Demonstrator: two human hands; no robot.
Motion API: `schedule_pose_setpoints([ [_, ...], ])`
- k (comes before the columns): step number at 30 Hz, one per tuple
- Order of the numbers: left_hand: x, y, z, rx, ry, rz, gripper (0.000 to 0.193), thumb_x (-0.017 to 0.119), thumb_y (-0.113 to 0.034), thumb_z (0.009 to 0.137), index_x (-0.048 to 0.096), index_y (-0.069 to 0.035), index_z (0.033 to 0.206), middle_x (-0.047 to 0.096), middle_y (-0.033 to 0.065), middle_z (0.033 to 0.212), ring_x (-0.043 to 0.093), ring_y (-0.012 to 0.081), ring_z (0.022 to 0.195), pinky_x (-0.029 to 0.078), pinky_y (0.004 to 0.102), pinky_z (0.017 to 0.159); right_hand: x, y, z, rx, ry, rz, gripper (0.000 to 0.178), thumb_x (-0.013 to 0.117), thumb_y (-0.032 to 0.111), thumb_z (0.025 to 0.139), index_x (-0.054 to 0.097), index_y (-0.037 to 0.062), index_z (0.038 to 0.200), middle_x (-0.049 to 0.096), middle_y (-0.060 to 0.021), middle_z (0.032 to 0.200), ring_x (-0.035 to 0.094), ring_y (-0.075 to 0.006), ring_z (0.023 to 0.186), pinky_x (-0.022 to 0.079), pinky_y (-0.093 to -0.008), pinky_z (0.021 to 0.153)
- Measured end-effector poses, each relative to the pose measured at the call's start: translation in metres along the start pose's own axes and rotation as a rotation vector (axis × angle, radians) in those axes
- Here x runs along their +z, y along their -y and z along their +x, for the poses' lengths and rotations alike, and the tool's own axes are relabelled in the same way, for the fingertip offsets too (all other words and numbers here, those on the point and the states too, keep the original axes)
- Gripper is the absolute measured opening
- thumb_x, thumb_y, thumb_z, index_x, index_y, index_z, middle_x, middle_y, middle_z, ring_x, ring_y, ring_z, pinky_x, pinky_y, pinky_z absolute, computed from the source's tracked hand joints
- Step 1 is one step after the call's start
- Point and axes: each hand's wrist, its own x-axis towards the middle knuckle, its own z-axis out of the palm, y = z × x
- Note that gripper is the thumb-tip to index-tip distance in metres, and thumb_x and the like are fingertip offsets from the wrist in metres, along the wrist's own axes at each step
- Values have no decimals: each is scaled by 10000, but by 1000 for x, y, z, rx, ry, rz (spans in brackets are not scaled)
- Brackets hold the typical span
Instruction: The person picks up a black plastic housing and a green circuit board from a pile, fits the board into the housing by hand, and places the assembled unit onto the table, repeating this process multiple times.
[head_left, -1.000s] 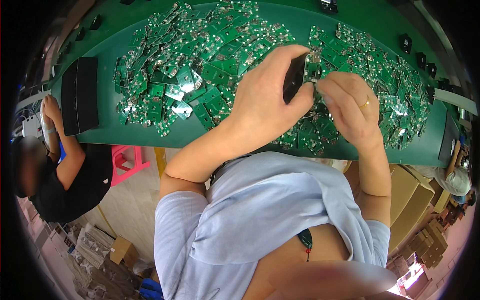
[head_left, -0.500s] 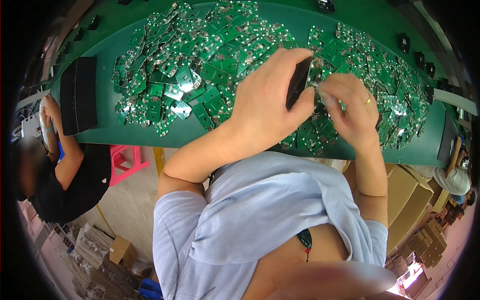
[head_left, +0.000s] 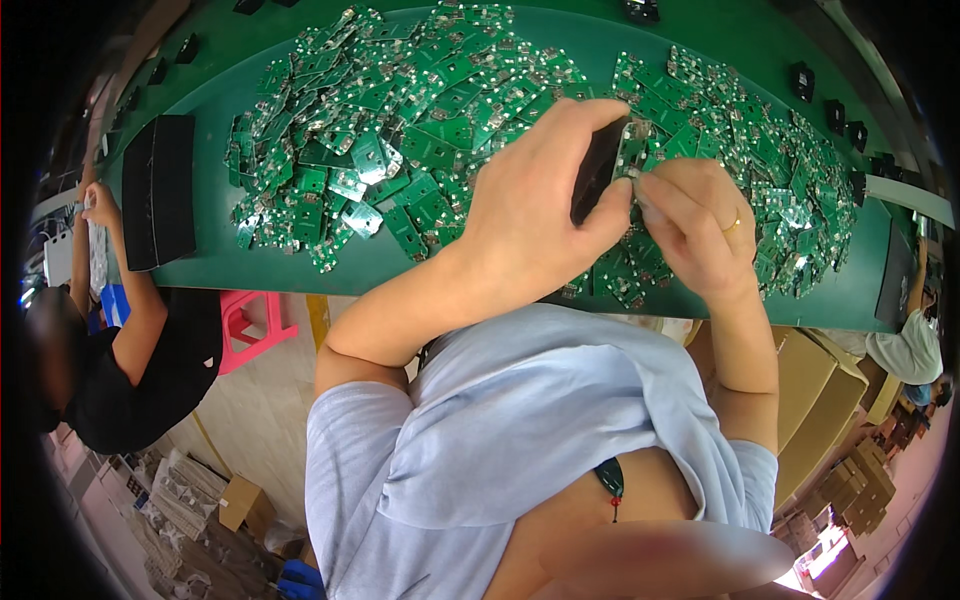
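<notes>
My left hand (head_left: 545, 190) is wrapped round a flat black piece (head_left: 597, 172), its thumb below and fingers above. A green circuit board (head_left: 631, 148) shows along the right side of that piece, so the two are held together; how they join is hidden. The fingers of my right hand (head_left: 700, 222), with a ring on one, are pinched at the lower end of the board, close to my left thumb tip. Whatever is between them is too small to make out. Both hands are raised over a large spread of loose green circuit boards (head_left: 440, 130).
More boards (head_left: 800, 200) are heaped to the right on the green table (head_left: 215, 265). A black box (head_left: 158, 190) stands at the left end. Small black parts (head_left: 803, 82) sit along the far side. A co-worker (head_left: 140, 370) works at left beside a pink stool (head_left: 255, 325); another (head_left: 905, 345) is far right.
My right fingers have shifted slightly downward and drawn together at the board's lower end. My left hand keeps its hold almost unmoved. The co-worker at left has moved their hands a little.
</notes>
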Motion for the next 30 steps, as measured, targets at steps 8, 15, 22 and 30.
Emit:
schedule_pose_setpoints([
  [8, 1, -2, 0, 57, -63, 23, 442, 616, -37, 704, 495, -38, 1129, 555, 86, 919, 551, 194, 739, 448, 272, 642, 2, 6, 7, 196, -64, 142, 277, 681, -74, 646, 564, -1, 887, 588, -104, 769, 580, -230, 645, 483, -290, 525],
  [15, 1, -2, 0, 71, -88, 51, 432, 619, -67, 692, 486, -42, 1103, 534, 104, 880, 545, 249, 719, 450, 322, 613, 7, 7, -3, 162, -69, 20, 319, 659, -75, 640, 552, 0, 931, 583, -117, 824, 577, -250, 661, 480, -316, 529],
  [22, -1, -3, -1, 35, -41, 32, 446, 621, -20, 690, 504, -40, 1120, 555, 81, 905, 546, 188, 738, 447, 268, 651, -3, 1, 1, 49, 17, 12, 349, 628, -49, 592, 546, -12, 929, 571, -116, 820, 555, -246, 633, 459, -322, 524],
  [30, -1, -1, -2, 49, -30, 36, 450, 620, -17, 687, 502, -36, 1121, 559, 91, 918, 562, 194, 751, 455, 273, 650, -9, 6, 7, 172, 75, 100, 227, 623, -53, 672, 552, -11, 884, 577, -125, 809, 571, -277, 669, 483, -342, 572],
])
